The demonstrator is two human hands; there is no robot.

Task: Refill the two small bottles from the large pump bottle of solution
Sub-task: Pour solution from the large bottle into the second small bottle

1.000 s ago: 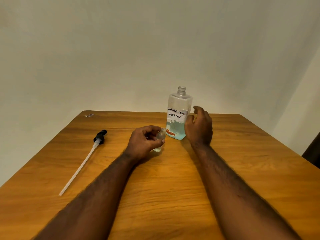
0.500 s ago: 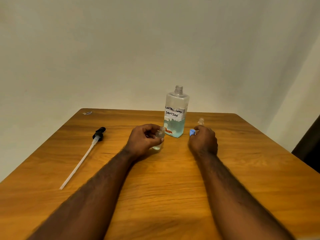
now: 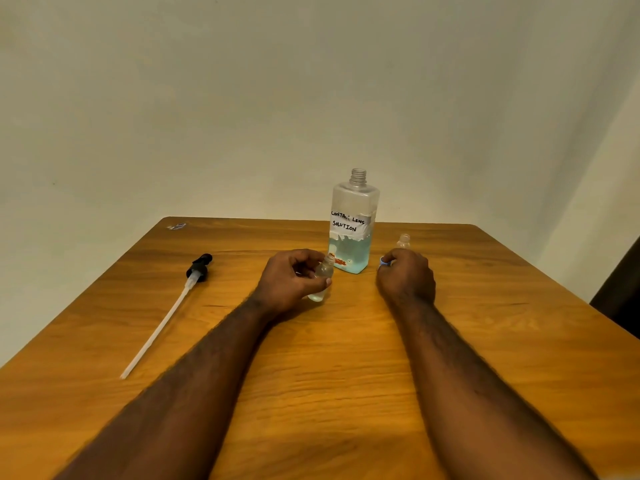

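The small bottle (image 3: 323, 274) is in my left hand (image 3: 292, 279), thumb and curled fingers wrapped round its body, neck open and tilted toward the large bottle (image 3: 353, 223). A little pale liquid sits in its base. That grip matches the one a second ago.

The change is on the other side. A second ago my right hand (image 3: 407, 276) was raised beside the large bottle with loose fingers. Now it rests on the table (image 3: 346, 358), just right of that bottle, fingertips pinching a blue cap (image 3: 383, 261). With the hand lower, the second small bottle (image 3: 403, 241) shows just beyond its knuckles, upright and uncapped.

Just beyond my left fingertips the large bottle stands upright, neck bare, with blue liquid filling its lower part. Its white label (image 3: 349, 224) is hand-lettered "CONTACT LENS SOLUTION", the first word's end creased. An orange mark below it is too small to read.

Well left of my left hand, the pump head (image 3: 199, 267) lies on the table with its dip tube.
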